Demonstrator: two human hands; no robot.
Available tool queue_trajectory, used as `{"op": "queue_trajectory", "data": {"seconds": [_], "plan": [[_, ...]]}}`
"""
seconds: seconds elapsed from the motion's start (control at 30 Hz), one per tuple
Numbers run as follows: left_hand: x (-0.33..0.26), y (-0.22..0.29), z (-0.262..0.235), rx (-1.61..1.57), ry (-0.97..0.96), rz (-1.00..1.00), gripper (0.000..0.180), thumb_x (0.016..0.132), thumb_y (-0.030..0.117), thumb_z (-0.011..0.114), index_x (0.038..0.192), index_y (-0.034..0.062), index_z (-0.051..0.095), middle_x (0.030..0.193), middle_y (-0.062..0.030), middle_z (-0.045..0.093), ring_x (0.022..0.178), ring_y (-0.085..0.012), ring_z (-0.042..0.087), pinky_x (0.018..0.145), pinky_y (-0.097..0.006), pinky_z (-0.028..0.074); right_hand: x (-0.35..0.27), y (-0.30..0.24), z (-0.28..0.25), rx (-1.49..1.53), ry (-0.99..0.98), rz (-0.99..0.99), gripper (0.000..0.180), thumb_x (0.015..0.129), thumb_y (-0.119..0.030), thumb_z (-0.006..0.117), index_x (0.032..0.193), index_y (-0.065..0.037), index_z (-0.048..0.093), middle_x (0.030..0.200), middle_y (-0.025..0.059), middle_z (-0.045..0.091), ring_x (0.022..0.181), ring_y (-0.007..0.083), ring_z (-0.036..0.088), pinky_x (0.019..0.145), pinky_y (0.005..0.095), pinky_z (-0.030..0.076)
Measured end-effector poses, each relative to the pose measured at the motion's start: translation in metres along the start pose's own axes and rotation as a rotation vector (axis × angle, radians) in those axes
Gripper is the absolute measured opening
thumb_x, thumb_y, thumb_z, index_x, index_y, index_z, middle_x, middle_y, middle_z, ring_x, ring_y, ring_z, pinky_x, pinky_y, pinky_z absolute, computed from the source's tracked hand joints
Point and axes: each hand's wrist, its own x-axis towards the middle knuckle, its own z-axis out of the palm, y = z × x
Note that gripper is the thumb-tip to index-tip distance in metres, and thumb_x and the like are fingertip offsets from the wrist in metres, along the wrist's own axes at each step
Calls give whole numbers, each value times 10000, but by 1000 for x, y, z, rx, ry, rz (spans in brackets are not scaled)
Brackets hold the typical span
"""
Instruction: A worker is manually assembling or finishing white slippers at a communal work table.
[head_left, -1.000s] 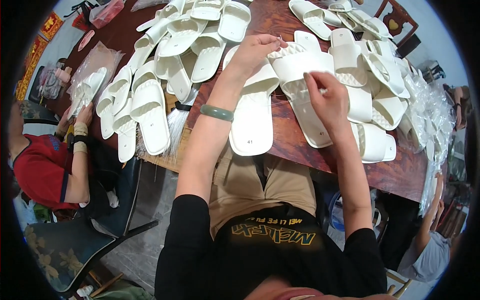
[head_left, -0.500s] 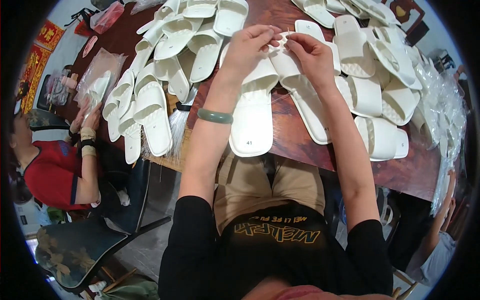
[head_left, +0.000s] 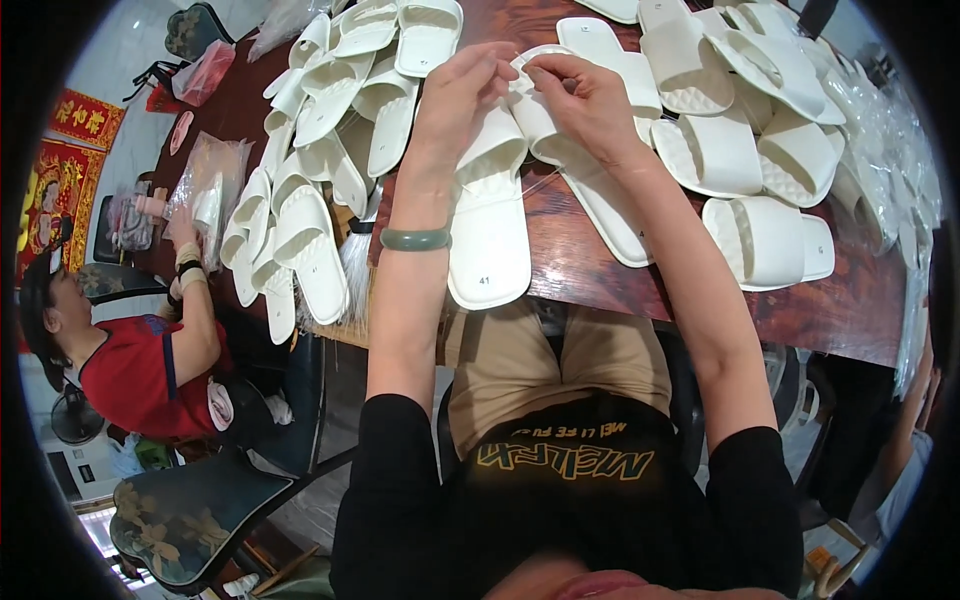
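Two white slide slippers lie side by side on the table before me, toes away. My left hand [head_left: 458, 98] is over the toe end of the left slipper [head_left: 488, 240], thumb and fingers pinched together. Close on its right, my right hand [head_left: 588, 105] pinches over the toe of the right slipper [head_left: 607, 205], which is slanted and partly covered by my forearm. Whatever thin thing the fingertips hold is too small to make out. A green bangle [head_left: 415, 240] circles my left wrist.
White slippers [head_left: 312, 255] are heaped on the left, and more slippers [head_left: 755, 245] on the right beside clear plastic bags [head_left: 885, 170]. A bundle of fine clear strands [head_left: 357, 270] hangs at the table edge. On the left, a person in red [head_left: 150, 365] handles a bagged item [head_left: 208, 190].
The whole view has shifted a little. Both my hands remain pinched over the slipper toes, slightly farther left and closer together. The person in red has shifted at the bag.
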Motion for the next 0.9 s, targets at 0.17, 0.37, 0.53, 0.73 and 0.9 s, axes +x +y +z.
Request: {"op": "queue_trajectory", "data": {"seconds": [0.17, 0.37, 0.53, 0.73, 0.9], "plan": [[-3, 2, 0, -20, 46, 8, 151, 944, 84, 470, 1032, -26, 526, 911, -110, 631, 740, -117, 587, 623, -206, 447, 0, -14, -2, -89, 15, 80, 153, 814, -160, 623, 912, -51, 667, 805, 73, 683, 656, 163, 635, 616, 265, 489], [-2, 4, -2, -33, 3, -27, 128, 938, 100, 492, 1008, -2, 522, 912, -125, 641, 771, -145, 608, 645, -218, 454, -1, -14, -2, -142, 8, 21, 138, 804, -178, 619, 881, -75, 669, 776, 65, 677, 633, 174, 631, 595, 274, 485], [0, 3, -4, -29, -40, -28, 120, 928, 109, 514, 982, 8, 549, 899, -97, 639, 753, -121, 582, 660, -210, 449, -1, -18, -2, -162, -5, 59, 135, 801, -189, 626, 868, -80, 668, 770, 56, 676, 617, 182, 623, 589, 277, 483], [-1, 2, -2, 17, -14, -33, 122, 910, 104, 541, 985, 10, 562, 868, -49, 612, 760, -97, 562, 684, -207, 450, -1, -16, -3, -196, 7, 29, 139, 796, -200, 639, 866, -83, 667, 763, 54, 674, 612, 175, 623, 587, 278, 484], [-2, 2, -2, 10, -18, -44, 140, 881, 100, 580, 969, -10, 580, 846, -54, 601, 755, -102, 537, 723, -219, 454, -2, -16, -3, -191, 0, 35, 138, 797, -196, 635, 871, -85, 669, 774, 55, 678, 624, 178, 631, 595, 281, 488]]}}
